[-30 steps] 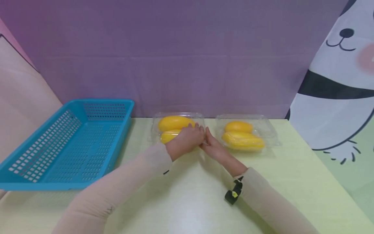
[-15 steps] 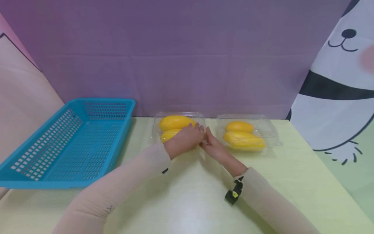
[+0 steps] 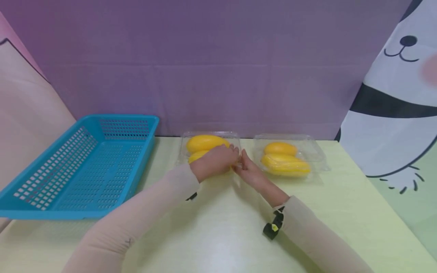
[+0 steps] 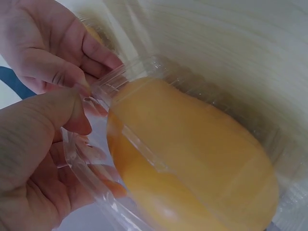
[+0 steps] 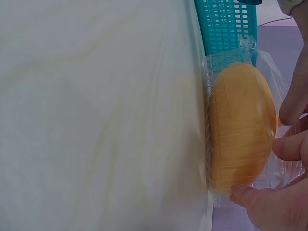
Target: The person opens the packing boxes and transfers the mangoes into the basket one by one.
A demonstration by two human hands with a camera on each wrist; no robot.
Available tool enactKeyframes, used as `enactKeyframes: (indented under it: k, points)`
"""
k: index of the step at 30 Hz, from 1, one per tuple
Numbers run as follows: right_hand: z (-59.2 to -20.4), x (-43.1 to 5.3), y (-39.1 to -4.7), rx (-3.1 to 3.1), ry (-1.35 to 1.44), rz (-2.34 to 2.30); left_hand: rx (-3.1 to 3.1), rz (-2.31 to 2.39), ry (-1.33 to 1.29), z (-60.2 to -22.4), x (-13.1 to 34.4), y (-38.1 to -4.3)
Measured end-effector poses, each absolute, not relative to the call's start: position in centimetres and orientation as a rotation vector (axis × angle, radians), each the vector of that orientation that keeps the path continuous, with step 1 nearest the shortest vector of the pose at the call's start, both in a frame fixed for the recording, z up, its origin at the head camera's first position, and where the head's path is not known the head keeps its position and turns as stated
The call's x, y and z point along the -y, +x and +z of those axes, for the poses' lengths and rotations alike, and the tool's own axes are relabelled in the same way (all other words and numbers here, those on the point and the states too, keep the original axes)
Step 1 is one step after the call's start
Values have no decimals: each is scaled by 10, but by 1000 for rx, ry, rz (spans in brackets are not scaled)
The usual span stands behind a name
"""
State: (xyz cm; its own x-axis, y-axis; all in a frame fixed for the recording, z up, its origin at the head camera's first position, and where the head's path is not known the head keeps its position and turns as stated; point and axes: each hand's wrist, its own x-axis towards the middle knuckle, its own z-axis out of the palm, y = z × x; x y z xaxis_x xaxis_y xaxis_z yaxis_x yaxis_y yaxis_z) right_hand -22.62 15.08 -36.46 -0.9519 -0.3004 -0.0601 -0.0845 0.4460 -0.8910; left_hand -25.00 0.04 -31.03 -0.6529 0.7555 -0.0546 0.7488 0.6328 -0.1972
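A clear plastic clamshell box [image 3: 211, 133] stands at the back middle in the head view. It holds a smooth yellow mango-shaped fruit [image 3: 206, 143] and a second yellow fruit [image 3: 197, 156] in front, partly hidden by my left hand. My left hand [image 3: 216, 159] reaches across the box and pinches its rim near the right end; its thumb [image 4: 72, 108] lies over the clear edge in the left wrist view. Right beside it, my right hand [image 3: 250, 172] grips the same corner, with a fingertip [image 5: 240, 193] against the plastic in the right wrist view.
To the right stands another clear box [image 3: 308, 142] with a smooth yellow fruit [image 3: 280, 148] and a ridged one [image 3: 286, 165]. A large blue perforated basket [image 3: 136, 174] occupies the table's left side. Behind the table [image 3: 218, 242] hangs a purple cloth [image 3: 211, 76].
My left hand has tilted slightly at the box's right corner, its wrist a little further left. The right hand keeps its place; boxes and basket stay put.
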Motion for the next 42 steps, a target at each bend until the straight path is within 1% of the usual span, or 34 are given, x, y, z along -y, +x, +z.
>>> enactKeyframes:
  k: [5, 12, 19, 42]
  points:
    - [-366, -150, -227, -2488, -268, -1507, 2828, 258, -1304, -309, 0, -249]
    - [-367, -148, -227, -2525, -310, -1484, 2770, 366, -1297, -309, 1, -247]
    - [-369, -147, -228, -2557, -337, -1476, 2768, 370, -1283, -310, 1, -248]
    - [-371, -140, -226, -2683, -232, -1534, 2755, 339, -1283, -307, 1, -250]
